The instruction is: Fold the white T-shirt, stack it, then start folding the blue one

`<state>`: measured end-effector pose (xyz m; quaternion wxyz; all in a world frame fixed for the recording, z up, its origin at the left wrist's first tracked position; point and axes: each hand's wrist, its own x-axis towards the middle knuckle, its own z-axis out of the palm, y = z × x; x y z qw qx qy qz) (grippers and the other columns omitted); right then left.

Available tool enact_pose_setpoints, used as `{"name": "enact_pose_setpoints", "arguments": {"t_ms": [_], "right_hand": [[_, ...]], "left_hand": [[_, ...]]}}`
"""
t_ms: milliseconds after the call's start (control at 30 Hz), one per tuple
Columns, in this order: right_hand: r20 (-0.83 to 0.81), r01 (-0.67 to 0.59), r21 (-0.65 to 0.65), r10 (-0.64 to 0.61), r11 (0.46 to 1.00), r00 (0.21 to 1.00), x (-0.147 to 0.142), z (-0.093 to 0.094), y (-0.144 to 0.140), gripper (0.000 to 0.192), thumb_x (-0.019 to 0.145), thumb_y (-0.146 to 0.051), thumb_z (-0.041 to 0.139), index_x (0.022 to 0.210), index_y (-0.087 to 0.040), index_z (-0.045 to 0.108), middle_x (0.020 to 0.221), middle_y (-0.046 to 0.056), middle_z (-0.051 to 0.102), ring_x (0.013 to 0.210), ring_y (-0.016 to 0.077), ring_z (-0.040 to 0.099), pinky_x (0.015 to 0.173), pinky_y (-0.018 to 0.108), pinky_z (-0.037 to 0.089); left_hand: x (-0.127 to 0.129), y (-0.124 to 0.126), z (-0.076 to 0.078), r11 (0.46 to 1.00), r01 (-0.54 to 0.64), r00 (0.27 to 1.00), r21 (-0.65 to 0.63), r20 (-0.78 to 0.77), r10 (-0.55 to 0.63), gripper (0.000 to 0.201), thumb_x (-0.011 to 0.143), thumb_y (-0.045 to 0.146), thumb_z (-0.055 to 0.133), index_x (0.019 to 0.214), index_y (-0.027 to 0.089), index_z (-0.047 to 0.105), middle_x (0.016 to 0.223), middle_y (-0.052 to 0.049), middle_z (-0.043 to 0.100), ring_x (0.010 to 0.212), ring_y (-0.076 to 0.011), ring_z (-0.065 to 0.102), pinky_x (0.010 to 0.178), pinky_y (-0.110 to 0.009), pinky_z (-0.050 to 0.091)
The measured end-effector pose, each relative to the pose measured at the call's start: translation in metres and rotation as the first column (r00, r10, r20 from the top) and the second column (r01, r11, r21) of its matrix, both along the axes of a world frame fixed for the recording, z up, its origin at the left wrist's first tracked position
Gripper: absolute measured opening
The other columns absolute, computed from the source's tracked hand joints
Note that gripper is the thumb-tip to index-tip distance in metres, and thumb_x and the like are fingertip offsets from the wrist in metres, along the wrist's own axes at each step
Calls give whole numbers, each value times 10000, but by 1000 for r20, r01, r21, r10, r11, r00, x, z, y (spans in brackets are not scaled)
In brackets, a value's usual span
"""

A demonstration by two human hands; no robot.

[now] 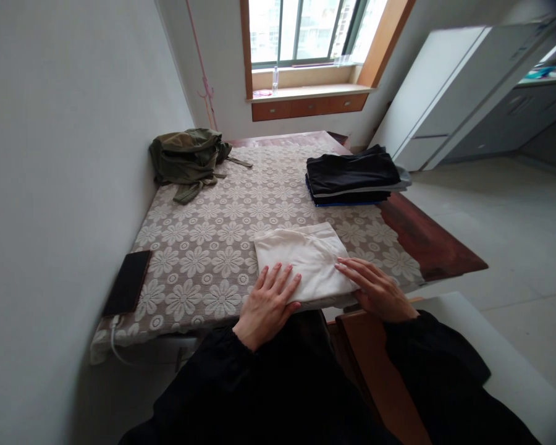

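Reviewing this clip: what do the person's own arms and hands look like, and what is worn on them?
Both arms are covered by loose black long sleeves, gathered at the wrists. The left hand and the right hand are bare: no gloves show, and no rings, watch or bracelet can be seen on the sides facing the camera. The fingernails look short and unpainted, though the picture is too small to be sure.
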<state>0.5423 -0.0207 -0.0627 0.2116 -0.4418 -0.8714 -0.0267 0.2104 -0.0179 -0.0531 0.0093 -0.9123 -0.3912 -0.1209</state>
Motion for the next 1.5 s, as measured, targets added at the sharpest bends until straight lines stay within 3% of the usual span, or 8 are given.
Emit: {"name": "enact_pose_setpoints", "arguments": {"t_ms": [333, 500, 700, 867, 1000, 1133, 1233, 1500], "right_hand": [[-2, -34, -4, 34, 999, 999, -2, 6, 17, 503, 905, -67, 502, 1276, -307, 744, 1448, 11, 664, 1163, 230, 695, 1022, 400, 584], [-179, -103, -29, 96, 994, 979, -8, 5, 23, 589, 836, -46, 521, 1328, -325, 684, 1358, -5, 722, 1099, 206, 753, 891, 304, 631], [-468, -141, -212, 26, 967, 883, -16, 17, 20, 474, 810, -80, 534, 1168, -314, 740, 1291, 5, 751, 1172, 251, 725, 1011, 383, 582], [-593, -272, -502, -98, 821, 799, -14, 32, 28, 248, 873, -300, 637, 1083, -290, 767, 1465, 42, 650, 1382, 341, 571, 1154, 495, 455], [-740, -380, -617, -343, 690, 579, -14, 27, 34, 450, 901, -554, 642, 1294, -340, 698, 1641, 18, 465, 1533, 347, 374, 1190, 526, 411], [-720, -357, -689, -535, 631, 443, -20, 21, 41, 414, 863, -512, 752, 1248, -368, 703, 1639, 3, 469, 1523, 322, 397, 1183, 508, 428], [-730, -329, -660, -474, 676, 492, -25, 24, 50, 389, 799, -446, 836, 1165, -358, 737, 1603, -3, 518, 1523, 322, 398, 1235, 521, 357], [-556, -242, -569, -151, 786, 817, -33, 31, 69, 215, 935, -408, 677, 1085, -345, 817, 1470, 16, 646, 1436, 337, 516, 1260, 556, 315]], "left_hand": [[-1, 0, 0, 1000, 20, 1000, 15, -23, -20, 584, 1063, 501, 420, 1611, 304, 380, 1710, -49, 347, 1589, -325, 266, 1287, -540, 256], [-1, 0, -2, 999, 26, 999, 41, -40, -24, 610, 1055, 502, 447, 1622, 295, 354, 1714, -60, 338, 1589, -332, 264, 1284, -548, 255], [-1, 0, -1, 999, 25, 999, 46, -43, -23, 600, 1056, 493, 453, 1616, 296, 364, 1713, -61, 341, 1585, -328, 276, 1284, -547, 256], [-1, 0, -1, 999, 29, 999, 26, -35, -28, 594, 1057, 487, 450, 1614, 294, 373, 1708, -62, 351, 1587, -340, 268, 1282, -553, 257], [-1, 0, -1, 999, 32, 999, 12, -28, -32, 600, 1056, 487, 450, 1618, 296, 365, 1709, -62, 348, 1589, -344, 261, 1281, -559, 254], [-1, 0, 0, 999, 28, 999, 15, -32, -28, 605, 1054, 494, 451, 1619, 293, 365, 1710, -65, 345, 1585, -340, 274, 1283, -553, 248], [-1, 0, 0, 999, 27, 999, 20, -32, -26, 609, 1052, 495, 456, 1620, 294, 362, 1712, -66, 340, 1586, -333, 271, 1285, -547, 248], [-1, 0, 0, 1000, 24, 999, 11, -24, -24, 609, 1056, 501, 444, 1622, 295, 360, 1711, -60, 345, 1588, -333, 268, 1281, -544, 260]]}}
